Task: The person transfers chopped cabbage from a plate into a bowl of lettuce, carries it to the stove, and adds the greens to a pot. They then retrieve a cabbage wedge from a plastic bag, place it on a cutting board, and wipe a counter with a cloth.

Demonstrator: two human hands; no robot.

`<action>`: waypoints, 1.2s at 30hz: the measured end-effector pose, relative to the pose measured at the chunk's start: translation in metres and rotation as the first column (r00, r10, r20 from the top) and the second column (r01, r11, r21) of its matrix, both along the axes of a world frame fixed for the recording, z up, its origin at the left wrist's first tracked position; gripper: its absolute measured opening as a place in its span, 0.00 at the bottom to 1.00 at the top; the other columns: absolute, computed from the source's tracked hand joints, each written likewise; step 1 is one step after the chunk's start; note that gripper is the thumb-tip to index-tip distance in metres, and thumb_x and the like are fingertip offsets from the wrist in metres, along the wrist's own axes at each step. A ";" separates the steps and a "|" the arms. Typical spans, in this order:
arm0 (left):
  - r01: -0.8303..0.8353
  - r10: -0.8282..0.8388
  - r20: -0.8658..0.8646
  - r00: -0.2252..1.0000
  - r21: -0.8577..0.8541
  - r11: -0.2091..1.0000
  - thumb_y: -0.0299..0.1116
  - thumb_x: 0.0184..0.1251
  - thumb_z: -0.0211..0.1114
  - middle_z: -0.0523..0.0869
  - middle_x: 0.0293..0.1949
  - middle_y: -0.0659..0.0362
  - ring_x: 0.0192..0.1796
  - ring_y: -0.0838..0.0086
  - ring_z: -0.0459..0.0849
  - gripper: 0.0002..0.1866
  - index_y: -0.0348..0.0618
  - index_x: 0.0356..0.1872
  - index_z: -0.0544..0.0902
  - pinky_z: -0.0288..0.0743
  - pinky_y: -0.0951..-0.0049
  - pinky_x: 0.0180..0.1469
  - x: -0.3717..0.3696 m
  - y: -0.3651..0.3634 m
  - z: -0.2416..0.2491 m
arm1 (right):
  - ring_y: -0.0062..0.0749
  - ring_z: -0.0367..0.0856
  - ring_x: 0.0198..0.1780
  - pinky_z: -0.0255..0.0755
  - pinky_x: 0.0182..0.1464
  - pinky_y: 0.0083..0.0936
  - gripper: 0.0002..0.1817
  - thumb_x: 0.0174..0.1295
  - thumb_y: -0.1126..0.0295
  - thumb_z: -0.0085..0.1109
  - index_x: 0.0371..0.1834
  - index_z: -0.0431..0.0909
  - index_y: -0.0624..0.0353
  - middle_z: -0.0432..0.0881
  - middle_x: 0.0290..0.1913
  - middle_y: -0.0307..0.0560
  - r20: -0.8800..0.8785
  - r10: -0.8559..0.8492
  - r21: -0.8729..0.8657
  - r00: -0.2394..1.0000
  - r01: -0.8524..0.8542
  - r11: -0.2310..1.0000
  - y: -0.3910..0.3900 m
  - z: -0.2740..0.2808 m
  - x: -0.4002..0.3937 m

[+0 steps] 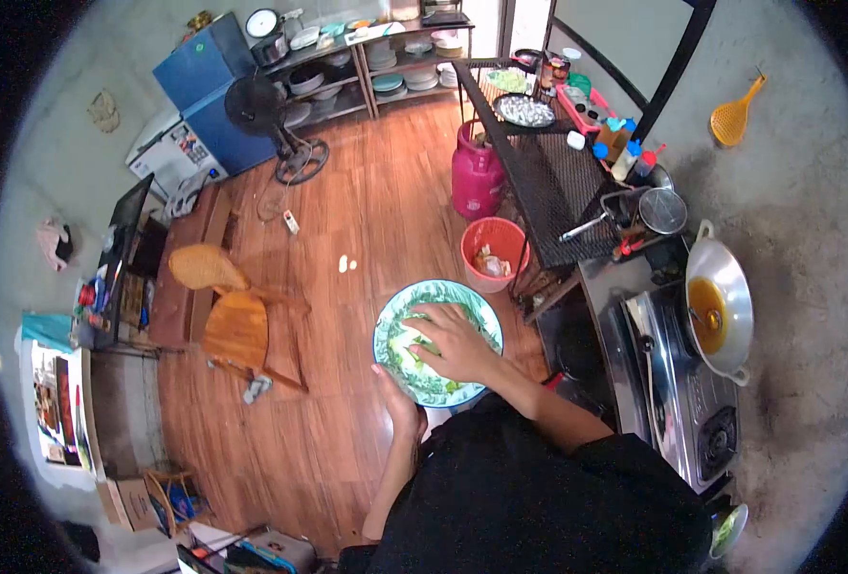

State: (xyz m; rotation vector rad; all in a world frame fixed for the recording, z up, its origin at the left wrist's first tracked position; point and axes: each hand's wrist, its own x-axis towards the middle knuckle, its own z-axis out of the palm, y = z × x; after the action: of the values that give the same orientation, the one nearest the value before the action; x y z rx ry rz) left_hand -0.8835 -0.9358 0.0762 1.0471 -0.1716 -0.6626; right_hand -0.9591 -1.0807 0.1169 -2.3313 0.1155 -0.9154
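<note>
My left hand point(397, 402) grips the near rim of a round bowl point(393, 320) with a green leaf pattern and holds it up over the wooden floor. My right hand point(455, 342) rests palm down inside the bowl, fingers closed on pale green leafy vegetables point(407, 352). A wok point(721, 306) with orange oil sits on the gas stove point(684, 397) to my right, apart from both hands.
A red bucket point(494, 251) with scraps and a pink gas cylinder point(477, 177) stand beside a black mesh rack point(550, 182) holding bottles and a pot. A wooden chair point(231, 320) stands left. A fan point(261, 107) and a dish shelf point(395, 62) are at the far end.
</note>
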 end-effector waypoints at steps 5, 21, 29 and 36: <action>0.003 -0.001 -0.023 1.000 0.077 0.997 0.68 0.76 0.37 0.70 0.70 0.51 0.71 0.61 0.70 0.42 0.42 0.73 0.62 0.62 0.59 0.73 0.027 -0.045 0.067 | 0.47 0.71 0.60 0.62 0.63 0.46 0.20 0.62 0.62 0.62 0.54 0.80 0.60 0.76 0.56 0.52 0.047 0.053 -0.139 0.997 -0.046 0.989 -0.038 0.040 0.051; 0.170 -0.170 -0.007 0.985 -0.005 0.985 0.68 0.76 0.36 0.70 0.70 0.51 0.70 0.62 0.70 0.41 0.44 0.74 0.61 0.64 0.60 0.71 0.249 -0.247 0.074 | 0.45 0.70 0.65 0.56 0.69 0.49 0.16 0.59 0.61 0.63 0.48 0.81 0.54 0.75 0.58 0.48 -0.108 -0.010 -0.307 0.994 -0.023 0.951 -0.225 0.057 0.242; 0.363 -0.367 0.134 0.921 0.048 0.930 0.60 0.81 0.36 0.73 0.65 0.51 0.64 0.64 0.75 0.34 0.40 0.70 0.66 0.71 0.64 0.66 0.381 -0.367 0.125 | 0.43 0.66 0.71 0.52 0.73 0.53 0.18 0.63 0.60 0.60 0.55 0.80 0.51 0.72 0.66 0.52 -0.083 -0.193 -0.336 0.978 0.155 0.929 -0.322 0.075 0.342; 0.452 -0.454 0.019 0.891 0.083 0.888 0.54 0.83 0.37 0.75 0.65 0.52 0.64 0.65 0.76 0.31 0.37 0.68 0.67 0.69 0.64 0.66 0.440 -0.481 0.108 | 0.51 0.57 0.77 0.47 0.74 0.60 0.30 0.63 0.51 0.60 0.68 0.73 0.46 0.62 0.75 0.56 -0.150 -0.446 -0.296 0.882 0.390 0.872 -0.398 0.089 0.364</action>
State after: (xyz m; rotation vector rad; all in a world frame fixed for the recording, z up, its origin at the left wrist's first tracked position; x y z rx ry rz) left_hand -0.4434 -1.4164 0.1838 1.1031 -0.4366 -1.0806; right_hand -0.5953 -1.4784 0.2056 -2.7047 0.6562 -0.9194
